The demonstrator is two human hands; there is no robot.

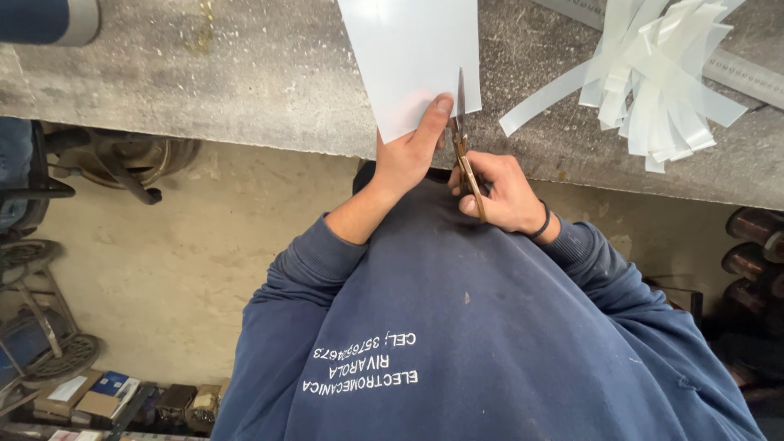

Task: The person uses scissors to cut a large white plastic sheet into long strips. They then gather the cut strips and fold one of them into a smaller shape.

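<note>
a white plastic-looking sheet (408, 57) is being held down at the upper middle of the frame, lying on a rough grey workbench (245, 73), with its near edge hanging just past the bench lip. the left hand (406, 159) is being pressed onto the sheet's lower right corner, thumb stretched flat along the edge and the other fingers tucked under, so the sheet is being pinched there. just right of that thumb, scissors (462, 139) are being worked by the right hand (502, 192), fingers curled tight through the handles, blades pointing up the frame and biting into the sheet close to its right edge. looks like a narrow strip is being cut off that side, and the cut is only getting started, since the blade tip is sitting low in the sheet. at the upper right of the frame a pile of white strips (657, 82) is lying fanned out on the bench, partly over a metal ruler (747, 77), well apart from the hands. judging from this, the next bit is calling for the cut to be kept straight and parallel to the edge, with the sheet being fed toward the blades and the holding thumb being kept clear of them, because it's sitting right beside the cutting line.
</note>
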